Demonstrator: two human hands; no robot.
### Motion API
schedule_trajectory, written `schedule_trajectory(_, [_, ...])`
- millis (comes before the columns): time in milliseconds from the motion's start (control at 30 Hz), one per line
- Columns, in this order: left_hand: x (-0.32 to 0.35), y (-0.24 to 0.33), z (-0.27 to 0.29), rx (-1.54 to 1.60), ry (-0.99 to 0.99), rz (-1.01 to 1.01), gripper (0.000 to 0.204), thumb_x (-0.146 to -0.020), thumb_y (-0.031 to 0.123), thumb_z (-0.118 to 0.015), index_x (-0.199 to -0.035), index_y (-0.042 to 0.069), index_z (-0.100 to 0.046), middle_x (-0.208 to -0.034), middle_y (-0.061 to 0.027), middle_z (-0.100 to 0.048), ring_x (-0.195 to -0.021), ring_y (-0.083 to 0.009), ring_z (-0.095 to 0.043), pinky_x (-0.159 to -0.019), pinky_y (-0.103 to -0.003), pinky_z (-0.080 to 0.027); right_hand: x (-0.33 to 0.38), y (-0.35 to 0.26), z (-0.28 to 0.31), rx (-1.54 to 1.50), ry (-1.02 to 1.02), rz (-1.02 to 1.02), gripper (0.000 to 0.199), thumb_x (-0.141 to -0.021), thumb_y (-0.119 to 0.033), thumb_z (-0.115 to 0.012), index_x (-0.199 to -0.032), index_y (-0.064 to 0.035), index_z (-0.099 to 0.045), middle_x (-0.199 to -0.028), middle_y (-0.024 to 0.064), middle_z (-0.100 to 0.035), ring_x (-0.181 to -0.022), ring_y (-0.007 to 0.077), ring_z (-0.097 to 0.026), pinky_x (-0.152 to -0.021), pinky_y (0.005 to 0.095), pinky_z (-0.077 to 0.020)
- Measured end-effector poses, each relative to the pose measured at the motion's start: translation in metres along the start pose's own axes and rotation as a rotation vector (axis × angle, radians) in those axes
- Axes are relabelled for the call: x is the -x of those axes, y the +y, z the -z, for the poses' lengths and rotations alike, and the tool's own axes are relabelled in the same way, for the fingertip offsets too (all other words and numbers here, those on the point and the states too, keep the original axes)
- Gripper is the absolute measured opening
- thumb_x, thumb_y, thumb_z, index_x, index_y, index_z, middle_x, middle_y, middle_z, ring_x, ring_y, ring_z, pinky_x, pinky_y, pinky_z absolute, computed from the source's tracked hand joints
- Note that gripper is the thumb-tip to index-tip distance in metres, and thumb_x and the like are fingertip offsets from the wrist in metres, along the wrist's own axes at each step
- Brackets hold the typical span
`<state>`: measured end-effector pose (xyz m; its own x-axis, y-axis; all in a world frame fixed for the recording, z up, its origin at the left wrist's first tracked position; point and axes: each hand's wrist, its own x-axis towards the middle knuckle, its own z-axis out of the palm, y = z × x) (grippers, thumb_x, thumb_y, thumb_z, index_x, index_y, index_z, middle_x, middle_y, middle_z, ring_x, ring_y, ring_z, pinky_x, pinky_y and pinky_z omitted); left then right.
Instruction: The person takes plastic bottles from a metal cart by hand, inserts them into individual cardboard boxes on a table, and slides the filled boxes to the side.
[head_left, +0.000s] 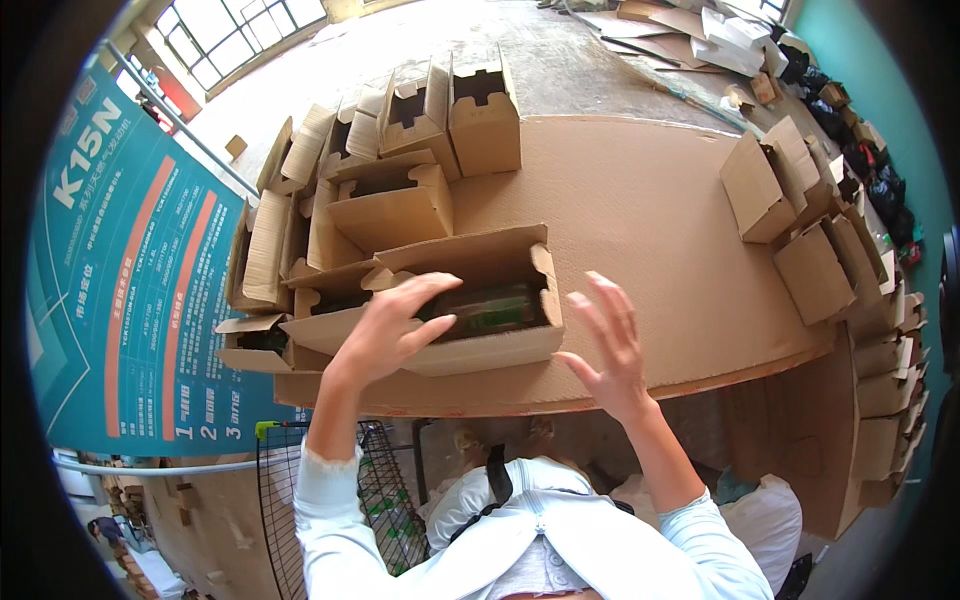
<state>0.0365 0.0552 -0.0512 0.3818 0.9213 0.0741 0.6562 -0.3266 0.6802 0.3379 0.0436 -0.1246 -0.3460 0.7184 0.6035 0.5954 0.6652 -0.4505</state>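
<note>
An open-topped cardboard box [492,348] lies near the front edge of the cardboard-covered table [640,230]. Inside it is a dark, glassy-looking item with a green patch [490,315]; its kind cannot be made out. My left hand [392,325] is over the box's left end, thumb and fingers apart and holding nothing. Whether it touches the cardboard is unclear. To the right of the box, my right hand [610,352] is raised with spread fingers, empty and apart from it.
Several open cardboard boxes [390,205] crowd the table's left side. More boxes [757,190] stand at the right edge. A black wire basket [375,500] with green items is below at left, beside a blue-green banner [140,280]. A white sack [765,520] lies below right.
</note>
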Motion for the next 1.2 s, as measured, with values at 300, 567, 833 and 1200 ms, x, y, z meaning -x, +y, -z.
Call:
schedule_trajectory(300, [0.087, -0.037, -0.032, 0.276, 0.338, 0.392, 0.048, -0.083, 0.023, -0.075, -0.120, -0.003, -0.058, -0.115, -0.0229, -0.065, -0.109, -0.0331, -0.063, -0.094, -0.041, -0.048, -0.002, -0.006, -0.051, -0.405, -0.166, -0.446, 0.040, -0.086, -0.017, -0.073, -0.118, -0.0014, -0.055, -0.114, 0.0194, -0.064, -0.101, 0.0329, -0.065, -0.086, 0.0388, -0.0512])
schedule_trajectory(567, [0.063, -0.059, -0.059, -0.256, 0.577, 0.194, 0.050, -0.074, 0.014, -0.079, -0.116, -0.003, -0.059, -0.121, -0.0166, -0.057, -0.115, -0.0341, -0.052, -0.096, -0.041, -0.046, -0.077, -0.009, -0.045, 0.249, -0.031, 0.007, 0.073, -0.081, -0.026, -0.077, -0.142, -0.0089, -0.040, -0.144, 0.0155, -0.044, -0.136, 0.0284, -0.040, -0.113, 0.0473, -0.0317])
schedule_trajectory(833, [0.081, -0.067, -0.073, -0.238, 0.582, 0.102, 0.041, -0.086, 0.016, -0.069, -0.121, -0.005, -0.060, -0.131, -0.0169, -0.055, -0.117, -0.0344, -0.053, -0.099, -0.040, -0.047, -0.095, -0.004, -0.062, 0.124, -0.455, 0.018, 0.069, -0.085, -0.048, -0.069, -0.137, -0.0093, -0.049, -0.136, 0.0116, -0.053, -0.133, 0.0343, -0.042, -0.118, 0.0472, -0.0255])
schedule_trajectory(1200, [0.116, -0.109, -0.134, 0.236, 0.427, 0.379, 0.045, -0.089, 0.028, -0.071, -0.113, -0.007, -0.055, -0.089, -0.0225, -0.065, -0.078, -0.0376, -0.066, -0.066, -0.045, -0.053, -0.075, 0.006, -0.059, 0.298, -0.878, 0.075, 0.118, -0.060, -0.055, -0.081, -0.156, -0.0271, -0.020, -0.162, 0.0188, -0.010, -0.148, 0.0461, -0.003, -0.119, 0.0619, -0.0077])
